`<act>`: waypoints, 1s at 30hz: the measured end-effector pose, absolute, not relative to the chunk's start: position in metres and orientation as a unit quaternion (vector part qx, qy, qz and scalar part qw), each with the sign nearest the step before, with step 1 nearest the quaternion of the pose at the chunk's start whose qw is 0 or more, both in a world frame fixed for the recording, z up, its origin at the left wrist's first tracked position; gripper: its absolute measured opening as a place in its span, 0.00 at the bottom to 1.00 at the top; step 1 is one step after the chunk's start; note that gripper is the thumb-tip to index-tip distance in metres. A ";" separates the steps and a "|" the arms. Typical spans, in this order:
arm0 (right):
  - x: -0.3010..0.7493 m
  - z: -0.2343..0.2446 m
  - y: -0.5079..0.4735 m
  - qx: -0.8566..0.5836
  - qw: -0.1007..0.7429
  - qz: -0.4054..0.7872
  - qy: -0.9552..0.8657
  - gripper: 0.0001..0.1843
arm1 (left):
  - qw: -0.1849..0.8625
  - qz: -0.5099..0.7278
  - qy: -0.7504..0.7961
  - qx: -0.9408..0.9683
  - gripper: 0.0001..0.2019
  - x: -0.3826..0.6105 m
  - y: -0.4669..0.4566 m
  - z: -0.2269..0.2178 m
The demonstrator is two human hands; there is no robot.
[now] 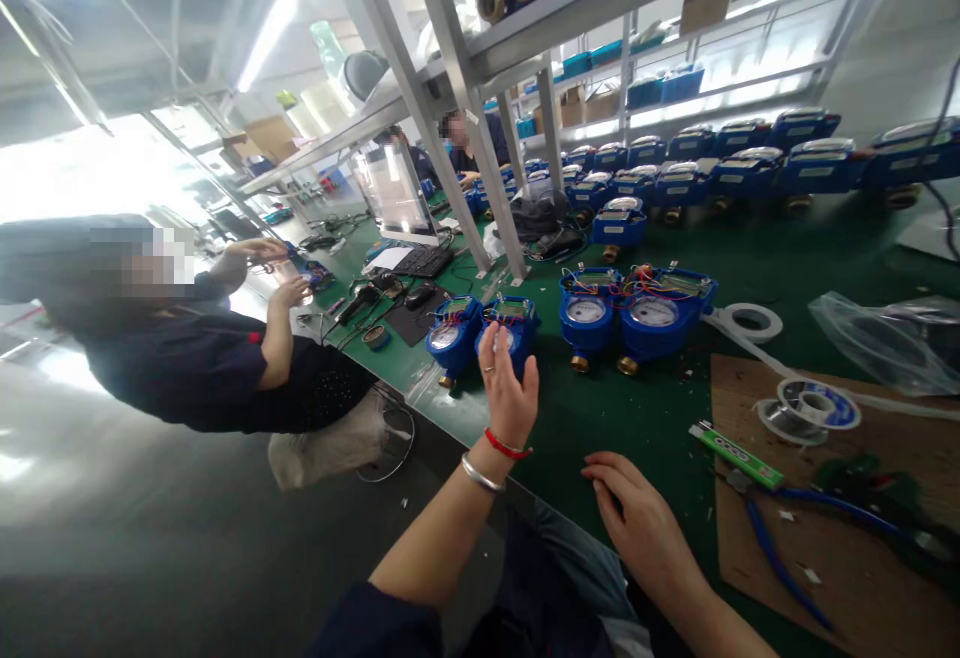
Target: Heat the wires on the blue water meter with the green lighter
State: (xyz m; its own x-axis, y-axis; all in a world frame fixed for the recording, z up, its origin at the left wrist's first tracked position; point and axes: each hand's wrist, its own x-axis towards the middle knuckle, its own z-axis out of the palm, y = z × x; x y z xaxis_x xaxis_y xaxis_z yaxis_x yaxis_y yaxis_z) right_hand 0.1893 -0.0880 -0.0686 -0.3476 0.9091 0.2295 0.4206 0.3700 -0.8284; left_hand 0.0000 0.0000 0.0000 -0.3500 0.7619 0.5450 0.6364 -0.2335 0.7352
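My left hand [511, 396], with a ring, a red cord bracelet and a silver bangle on it, reaches forward over the bench with fingers stretched and thumb apart. It covers part of a blue water meter [525, 314] with exposed wires; whether it touches the meter I cannot tell. Another blue water meter [450, 338] stands just left of that one. Farther right are two more, one water meter [587, 313] beside a second water meter [656, 316], with coloured wires across their tops. My right hand [641, 513] is low over the bench's near edge, fingers loosely extended, holding nothing.
On the right, a cardboard sheet [739, 528] carries a solder spool [816, 406], blue-handled pliers [772, 548] and a green-white box [739, 455]. A tape roll [754, 322] lies behind. Metal shelf posts [487, 138] rise ahead; a co-worker [180, 338] sits left.
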 end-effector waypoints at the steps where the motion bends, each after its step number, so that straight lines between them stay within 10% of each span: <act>1: 0.189 -0.069 -0.088 -0.444 0.354 0.341 -0.749 0.13 | 0.030 0.545 0.637 0.545 0.28 -0.012 -0.005 0.000; 18: 0.190 -0.069 -0.089 -0.438 0.348 0.315 -0.767 0.13 | 0.273 0.590 0.665 0.368 0.25 -0.052 0.021 -0.012; 30: 0.172 -0.020 -0.062 -0.491 0.441 0.248 -0.709 0.27 | 0.384 0.507 0.623 0.456 0.20 0.038 -0.131 -0.007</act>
State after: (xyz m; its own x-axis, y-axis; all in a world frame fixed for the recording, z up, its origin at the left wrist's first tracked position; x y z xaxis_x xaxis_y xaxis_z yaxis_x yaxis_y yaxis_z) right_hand 0.1722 -0.0622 -0.0200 -0.1290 0.9150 0.3824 0.4776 0.3953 -0.7847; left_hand 0.0377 -0.1307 -0.0066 -0.2899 0.9569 -0.0161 0.1784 0.0706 0.9814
